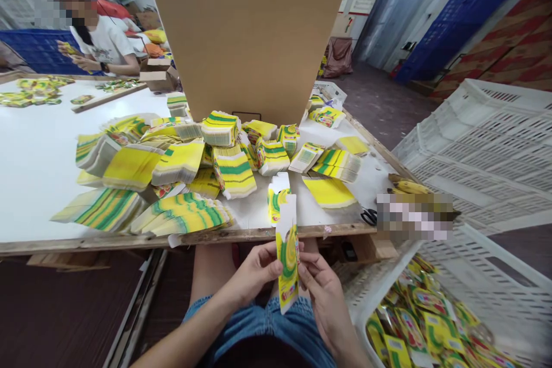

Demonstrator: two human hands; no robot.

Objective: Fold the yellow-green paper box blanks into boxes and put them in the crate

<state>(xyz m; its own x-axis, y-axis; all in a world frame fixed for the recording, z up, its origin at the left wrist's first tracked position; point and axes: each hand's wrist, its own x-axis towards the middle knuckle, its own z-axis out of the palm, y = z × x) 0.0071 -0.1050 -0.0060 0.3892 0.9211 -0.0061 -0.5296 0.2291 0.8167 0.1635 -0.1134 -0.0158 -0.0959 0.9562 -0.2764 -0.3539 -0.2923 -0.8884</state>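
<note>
A long yellow and green printed carton (288, 267) with a white end flap stands tilted over my lap, just in front of the table edge. From its left side my left hand (261, 270) grips it between thumb and fingers. My right hand (319, 279) pinches its right side a little lower down. Beyond it, a second yellow carton (274, 207) with white flaps lies at the table's edge. Fanned stacks of flat cartons (183, 213) are heaped to the left, and a loose yellow stack (330, 191) lies to the right.
A tall brown cardboard sheet (254, 34) stands upright behind the heap. Black scissors (368, 217) and bananas (409, 187) sit at the table's right corner. A white crate (362, 299) of filled yellow packs stands at my right. A co-worker (107, 40) sits at the far left.
</note>
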